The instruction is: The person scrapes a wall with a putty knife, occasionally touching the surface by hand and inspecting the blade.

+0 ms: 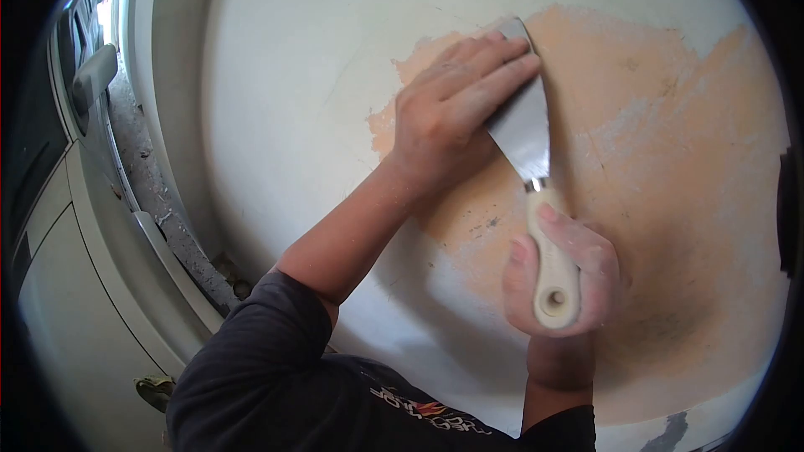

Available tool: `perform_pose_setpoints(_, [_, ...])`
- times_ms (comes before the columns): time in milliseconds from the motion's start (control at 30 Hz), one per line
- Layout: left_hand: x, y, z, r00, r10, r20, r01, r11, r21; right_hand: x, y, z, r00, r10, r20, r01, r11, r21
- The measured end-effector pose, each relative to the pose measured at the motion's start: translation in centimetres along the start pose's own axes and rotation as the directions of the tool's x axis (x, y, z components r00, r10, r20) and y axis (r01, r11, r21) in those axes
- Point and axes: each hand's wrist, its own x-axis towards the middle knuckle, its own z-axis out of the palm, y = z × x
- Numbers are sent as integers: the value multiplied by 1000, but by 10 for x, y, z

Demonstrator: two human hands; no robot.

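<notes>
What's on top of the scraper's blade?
The left hand rests on the upper part of the blade; the metal beneath its fingers is covered and cannot be seen.

A scraper before a patch on the wall; left hand on the blade, right hand around the handle. Car beyond the wall's left edge.
</notes>
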Motion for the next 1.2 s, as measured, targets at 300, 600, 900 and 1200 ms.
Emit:
perform_pose_setpoints(300, [-1, 9, 1, 998, -67, 4, 67, 998, 17, -1, 1, 5, 999, 4, -41, -3, 1000, 17])
perform_pose_setpoints(600, [-1, 1, 3, 1000, 11, 2, -11, 1000, -7, -1, -4, 1, 999, -45, 0, 45, 998, -36])
perform_pose_setpoints(900, [0, -3, 3, 999, 38, -12, -39, 999, -12, -2, -2, 0, 1000, -2, -14, 2, 1000, 17])
perform_pose_setpoints(1200, [4, 1, 1, 1000, 9, -13, -9, 1000, 8, -3, -5, 0, 998, 33, -44, -33, 999, -13])
